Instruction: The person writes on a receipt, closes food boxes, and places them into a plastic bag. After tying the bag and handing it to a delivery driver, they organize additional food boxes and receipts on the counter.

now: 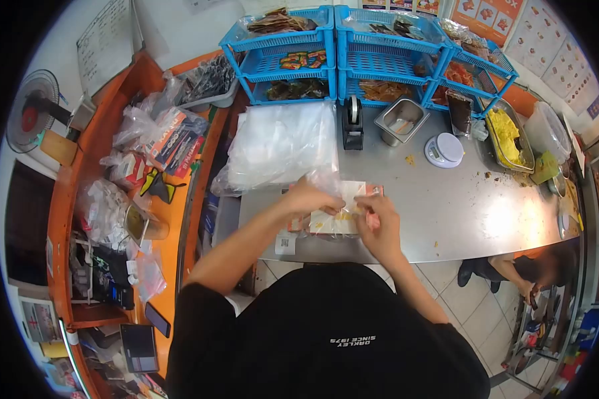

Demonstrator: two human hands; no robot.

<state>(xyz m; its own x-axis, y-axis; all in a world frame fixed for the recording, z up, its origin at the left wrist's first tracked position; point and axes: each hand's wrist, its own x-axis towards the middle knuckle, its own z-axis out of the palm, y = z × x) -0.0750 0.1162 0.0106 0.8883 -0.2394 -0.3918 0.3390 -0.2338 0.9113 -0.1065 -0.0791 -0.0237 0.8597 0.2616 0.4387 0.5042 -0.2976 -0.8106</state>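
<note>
In front of me on the steel table lies a flat white and orange package (326,225) with clear plastic about it. My left hand (313,197) is closed on the clear plastic (324,178) at the package's upper left. Curled over the package's right side, my right hand (381,227) has its fingertips pinched together at the surface; what exactly they grip is too small to make out. Something pinkish shows by that palm. A stack of clear plastic bags (279,136) lies just beyond my left hand. A white slip with a printed code (285,243) sits at the near left.
Blue tiered racks (287,65) with packets line the back. Along the steel table (472,206) stand a tape dispenser (353,126), metal container (402,121), white scale (444,150) and tray of yellow food (529,163). Another person (519,269) is below the right edge.
</note>
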